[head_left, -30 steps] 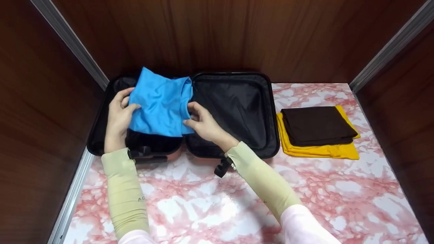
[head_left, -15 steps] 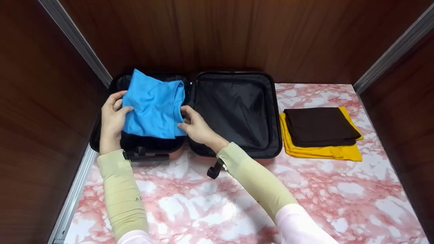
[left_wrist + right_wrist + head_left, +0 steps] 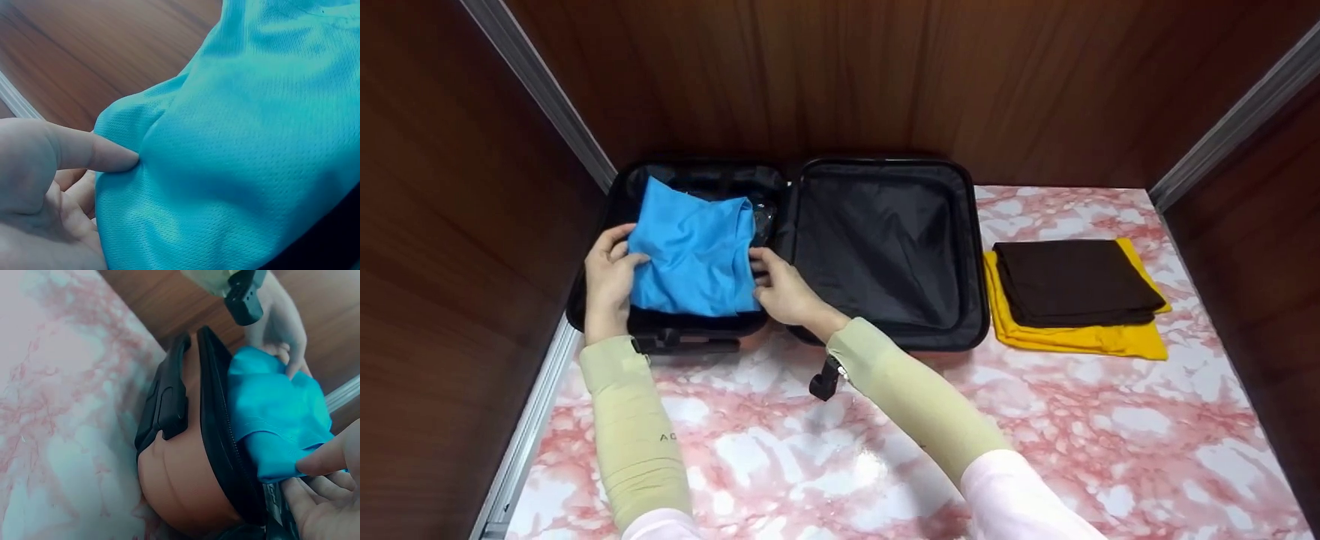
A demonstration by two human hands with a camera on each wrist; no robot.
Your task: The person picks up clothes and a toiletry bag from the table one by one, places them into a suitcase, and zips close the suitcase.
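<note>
A folded blue mesh-fabric garment [image 3: 690, 255] lies over the left half of an opened suitcase [image 3: 720, 174]. My left hand [image 3: 611, 281] pinches its left edge, thumb on top and fingers beneath; the left wrist view shows the thumb pressing into the cloth [image 3: 225, 146]. At the garment's right edge my right hand [image 3: 789, 289] pinches the fabric between thumb and fingers. In the right wrist view the blue cloth [image 3: 275, 410] sits just inside the zippered rim, beside the orange shell [image 3: 174, 478] with its black handle [image 3: 169, 394]. The garment's underside is hidden.
The suitcase's other half [image 3: 885, 247], lined in black, lies opened flat to the right. Farther right a dark brown folded cloth [image 3: 1076, 281] rests on a yellow one [image 3: 1072, 337]. Wood-look panels [image 3: 840, 82] stand behind and at both sides of the marbled tabletop [image 3: 780, 450].
Both hands have brought the blue garment left and down into the suitcase's left half. More of that half's back lining now shows. The brown and yellow cloths stay put.
</note>
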